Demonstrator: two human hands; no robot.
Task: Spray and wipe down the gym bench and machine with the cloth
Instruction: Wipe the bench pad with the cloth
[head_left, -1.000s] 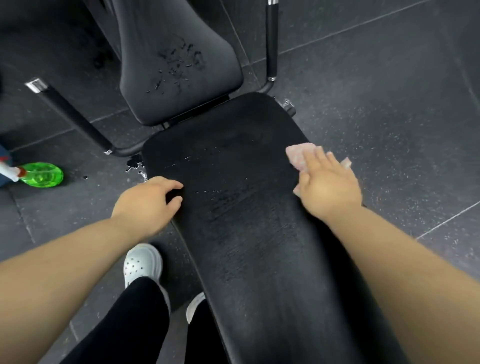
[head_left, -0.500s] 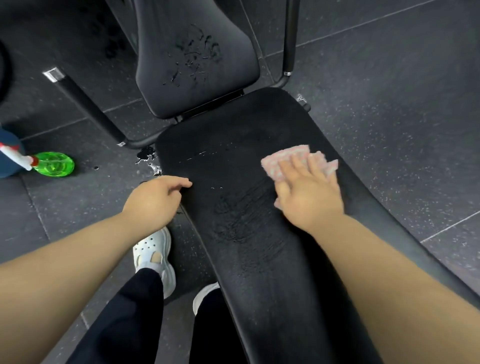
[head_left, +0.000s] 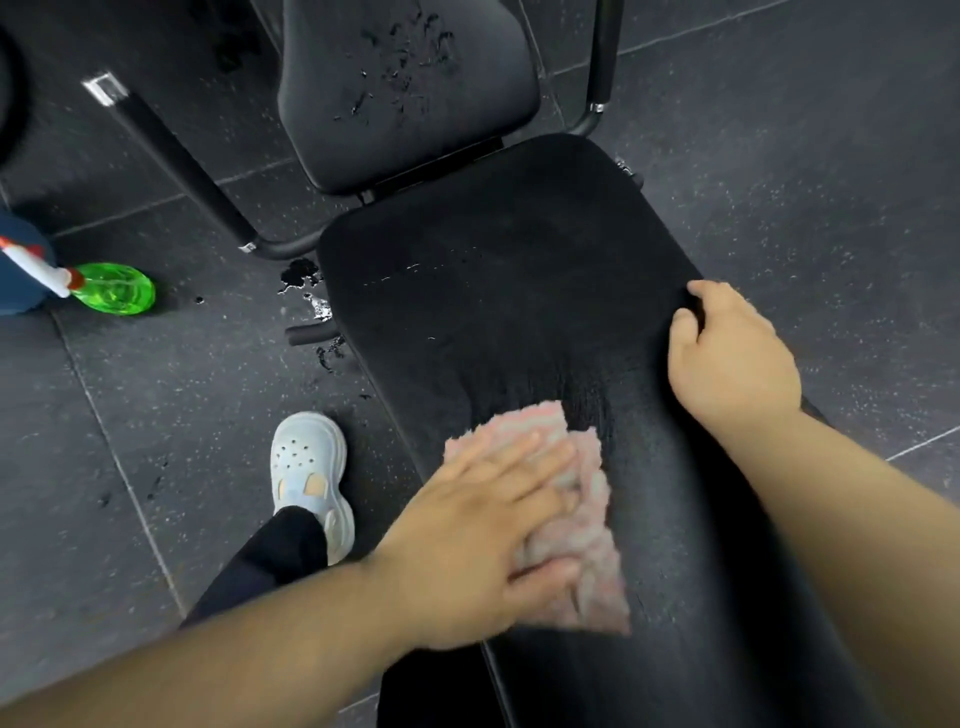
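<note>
Spray bottle (head_left: 111, 288) lies on the floor (head_left: 156, 415), well off the left edge of the bench pad (head_left: 519, 291). Near that edge the left hand (head_left: 467, 545) lies flat, fingers straight, pressing the pink cloth (head_left: 587, 545) onto the pad. Soft, light and limp, the cloth would likely bunch unless kept under a spread palm. The right hand (head_left: 727, 364) curls over the pad's right edge, gripping it.
</note>
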